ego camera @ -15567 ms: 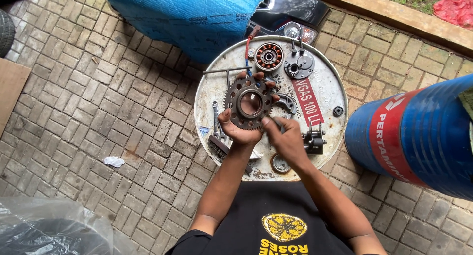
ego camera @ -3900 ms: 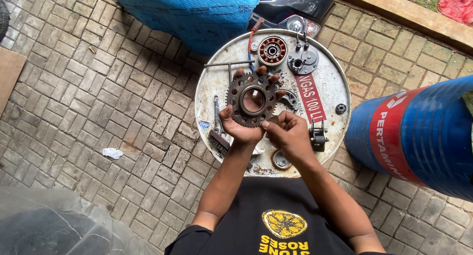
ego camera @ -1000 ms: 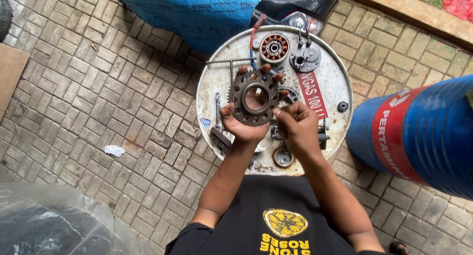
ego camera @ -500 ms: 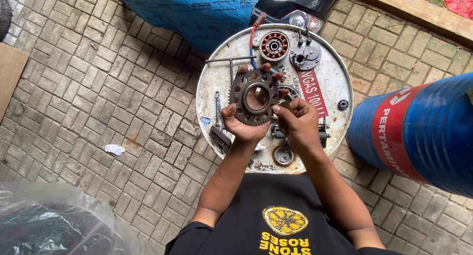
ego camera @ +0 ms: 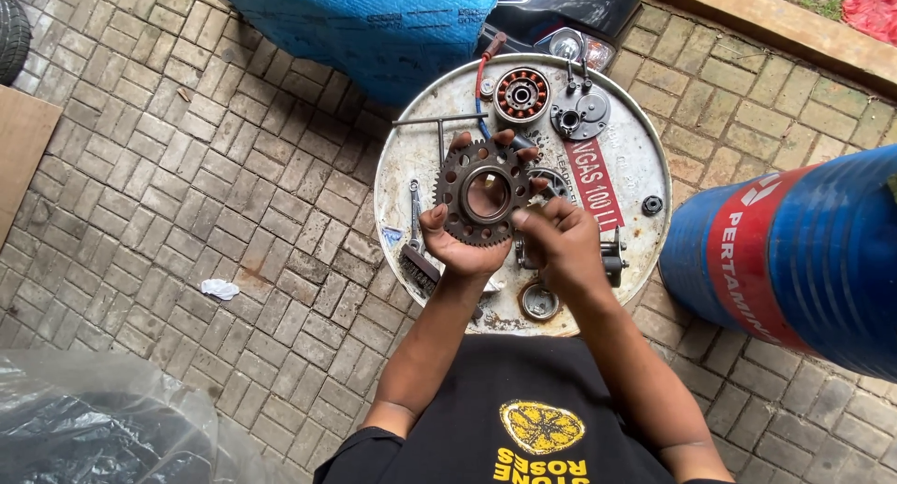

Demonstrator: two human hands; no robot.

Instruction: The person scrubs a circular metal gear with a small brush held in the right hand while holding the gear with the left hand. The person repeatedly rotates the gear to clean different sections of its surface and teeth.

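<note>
Since half a second ago, right hand (ego camera: pixel 559 246) has slid lower beside the toothed gear (ego camera: pixel 484 194). Head view: left hand (ego camera: pixel 464 243) cradles gear from beneath, fingers (ego camera: pixel 460 142) spread behind it, above the drum lid (ego camera: pixel 628 171). Right fingers pinched at its rim. Inspecting step, I judge; next needs a firmer two-handed hold.

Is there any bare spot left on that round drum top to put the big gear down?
Some. The drum top is bare at its left edge, between the T-shaped wrench and the flat wrench. The right edge near the small black cap is also free. The top, around the copper-wound stator, is crowded.
</note>
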